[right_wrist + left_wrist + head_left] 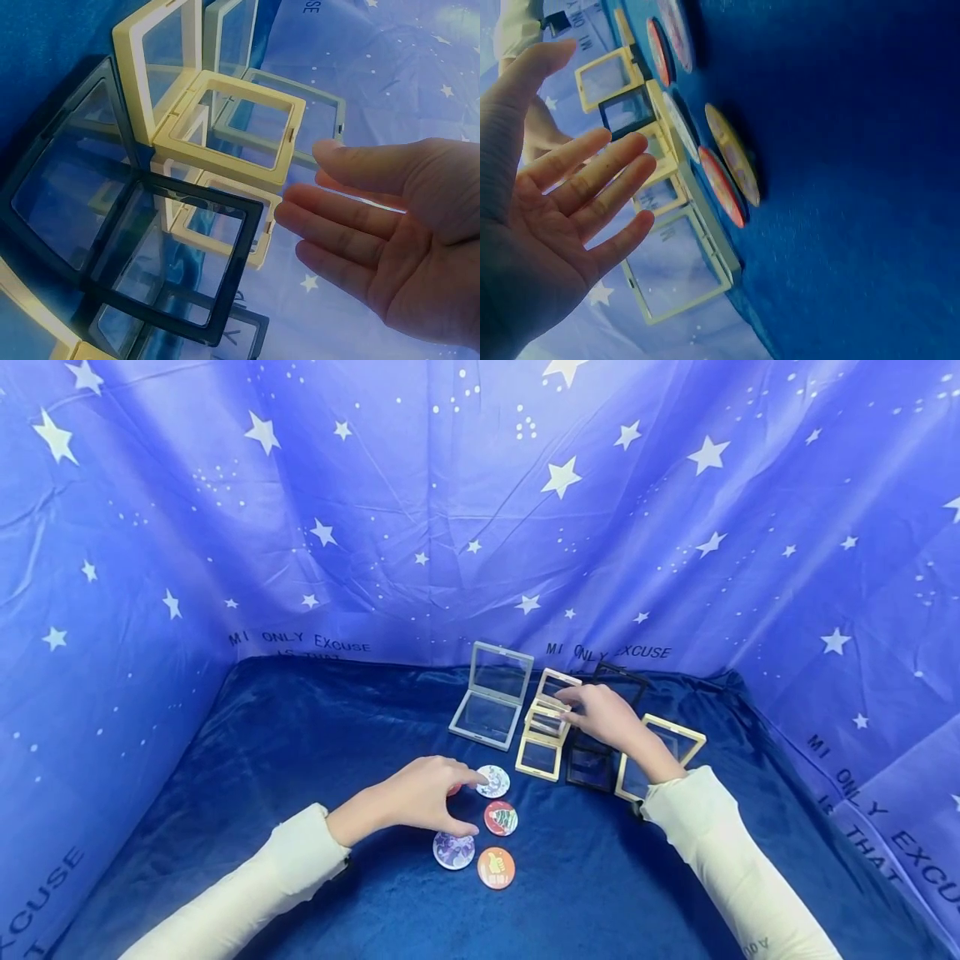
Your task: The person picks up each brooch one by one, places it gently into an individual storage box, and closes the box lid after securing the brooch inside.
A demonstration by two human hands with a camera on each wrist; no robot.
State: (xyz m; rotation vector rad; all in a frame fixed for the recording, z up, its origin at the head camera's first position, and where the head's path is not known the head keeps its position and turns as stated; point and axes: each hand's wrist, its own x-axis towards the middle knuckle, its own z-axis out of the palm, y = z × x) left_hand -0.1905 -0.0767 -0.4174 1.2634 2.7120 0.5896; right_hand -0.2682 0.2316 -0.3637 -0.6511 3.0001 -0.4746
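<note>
My left hand (420, 793) reaches over several round badges with its fingers extended. Its index fingertip is at the edge of a white patterned badge (492, 782); whether they touch I cannot tell. Below its thumb lies a purple badge (453, 850), and a red badge (453, 790) is mostly hidden under the hand. Fingers extended, my right hand (603, 717) is by the raised lid of a small yellow hinged display frame (538, 758). In the right wrist view, thumb and fingertips lie close to that frame's lid (232, 165); contact is unclear.
A red tree badge (500, 817) and an orange thumbs-up badge (497, 867) lie on the blue cloth (337, 893). A grey-green frame (486, 718), a black frame (588, 767) and a larger yellow frame (675, 727) stand unfolded nearby. Starry curtain (420, 510) surrounds the area.
</note>
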